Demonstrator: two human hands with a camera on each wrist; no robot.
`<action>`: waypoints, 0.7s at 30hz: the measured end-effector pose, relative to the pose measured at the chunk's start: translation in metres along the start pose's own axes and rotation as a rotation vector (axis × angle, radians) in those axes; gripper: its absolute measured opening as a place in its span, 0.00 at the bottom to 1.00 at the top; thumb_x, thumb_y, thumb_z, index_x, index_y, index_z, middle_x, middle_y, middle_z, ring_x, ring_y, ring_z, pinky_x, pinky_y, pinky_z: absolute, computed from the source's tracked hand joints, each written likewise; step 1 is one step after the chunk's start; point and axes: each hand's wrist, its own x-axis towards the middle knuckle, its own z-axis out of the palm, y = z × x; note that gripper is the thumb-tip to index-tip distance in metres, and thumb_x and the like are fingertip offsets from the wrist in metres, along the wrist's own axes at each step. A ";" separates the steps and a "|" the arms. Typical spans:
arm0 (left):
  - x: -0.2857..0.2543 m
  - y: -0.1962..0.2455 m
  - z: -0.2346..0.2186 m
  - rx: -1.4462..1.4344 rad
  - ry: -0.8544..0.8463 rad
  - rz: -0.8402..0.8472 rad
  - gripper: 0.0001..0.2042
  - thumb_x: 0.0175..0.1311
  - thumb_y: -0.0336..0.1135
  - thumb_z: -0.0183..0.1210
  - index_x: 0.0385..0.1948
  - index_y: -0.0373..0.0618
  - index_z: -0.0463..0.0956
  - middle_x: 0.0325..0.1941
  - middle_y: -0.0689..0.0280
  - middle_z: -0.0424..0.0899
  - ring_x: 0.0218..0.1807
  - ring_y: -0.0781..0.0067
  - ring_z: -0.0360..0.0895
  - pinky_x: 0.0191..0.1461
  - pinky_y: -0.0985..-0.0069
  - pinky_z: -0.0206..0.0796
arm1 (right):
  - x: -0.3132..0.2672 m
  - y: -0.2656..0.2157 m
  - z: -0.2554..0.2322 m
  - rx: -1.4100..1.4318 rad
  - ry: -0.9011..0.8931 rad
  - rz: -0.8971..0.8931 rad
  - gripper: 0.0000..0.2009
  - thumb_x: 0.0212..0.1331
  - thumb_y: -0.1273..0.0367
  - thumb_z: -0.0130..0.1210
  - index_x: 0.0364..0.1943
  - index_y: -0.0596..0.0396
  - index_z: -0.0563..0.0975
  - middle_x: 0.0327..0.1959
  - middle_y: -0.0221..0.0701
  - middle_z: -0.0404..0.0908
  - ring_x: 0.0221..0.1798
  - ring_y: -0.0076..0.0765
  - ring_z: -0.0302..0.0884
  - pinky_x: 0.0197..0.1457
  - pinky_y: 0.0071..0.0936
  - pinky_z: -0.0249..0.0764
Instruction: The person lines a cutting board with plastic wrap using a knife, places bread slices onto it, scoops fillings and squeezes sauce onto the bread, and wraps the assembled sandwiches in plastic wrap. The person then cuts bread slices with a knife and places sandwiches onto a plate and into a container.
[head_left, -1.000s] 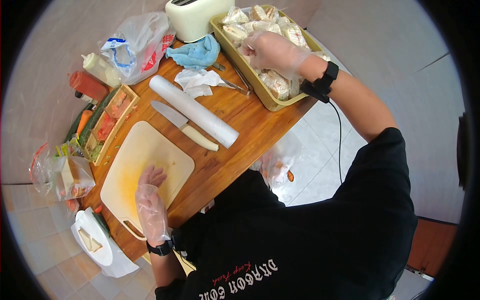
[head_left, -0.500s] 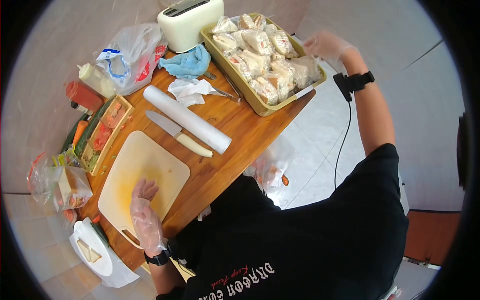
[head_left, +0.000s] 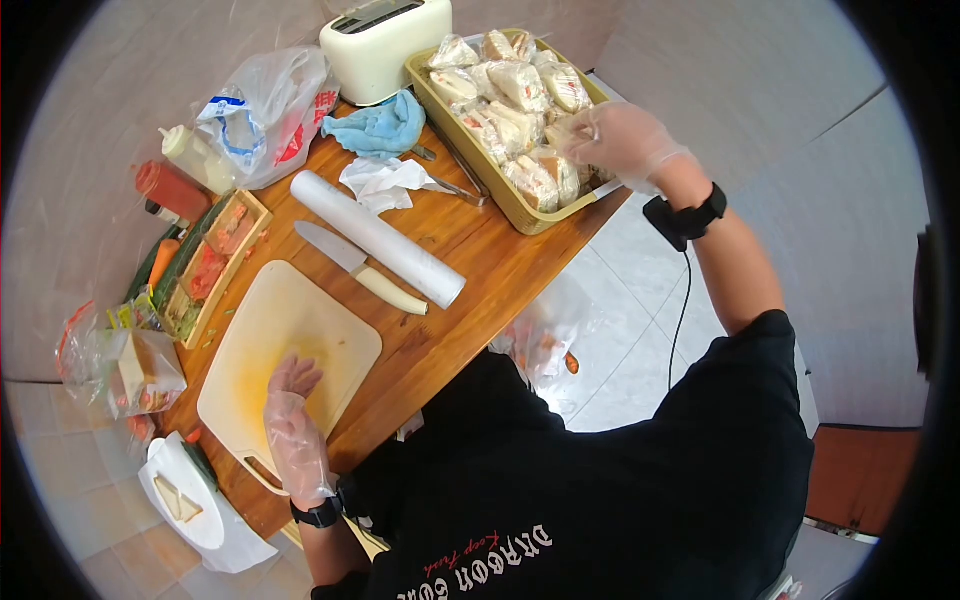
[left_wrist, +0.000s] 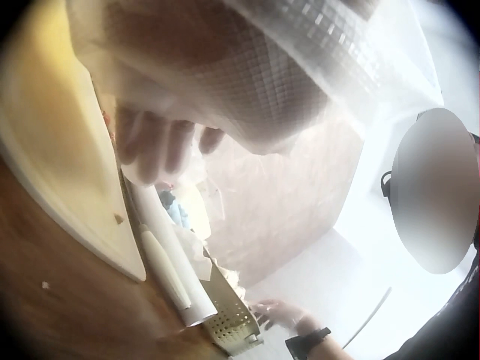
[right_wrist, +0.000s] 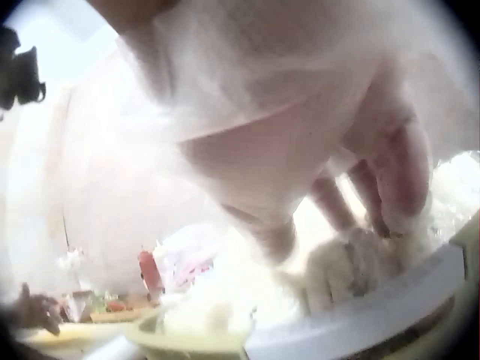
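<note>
Head view, right hand [head_left: 622, 143]: gloved, held over the yellow-green basket [head_left: 514, 212], with fingers bent down onto the wrapped sandwiches [head_left: 515, 86]; whether one is pinched cannot be told.
Sandwiches: heaped inside the basket, which is set on the wooden desk [head_left: 480, 275] beside the toaster [head_left: 390, 60].
Left hand [head_left: 294, 418]: gloved, held over the cutting board [head_left: 318, 312], with fingers loosely extended.
Knife [head_left: 362, 268]: laid flat between the cutting board and the white roll [head_left: 380, 240].

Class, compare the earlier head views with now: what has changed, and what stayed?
The right hand, out beyond the basket half a second ago, has moved left, back to the wrapped sandwiches; any grip is unclear. The left hand, cutting board, knife and white roll stayed put.
</note>
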 end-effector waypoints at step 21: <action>0.000 -0.017 -0.016 -0.111 0.092 -0.020 0.37 0.79 0.63 0.43 0.68 0.32 0.70 0.60 0.50 0.81 0.61 0.57 0.79 0.70 0.61 0.66 | 0.017 0.007 0.011 -0.046 -0.039 -0.218 0.14 0.65 0.62 0.55 0.47 0.56 0.83 0.38 0.51 0.84 0.41 0.58 0.82 0.47 0.47 0.77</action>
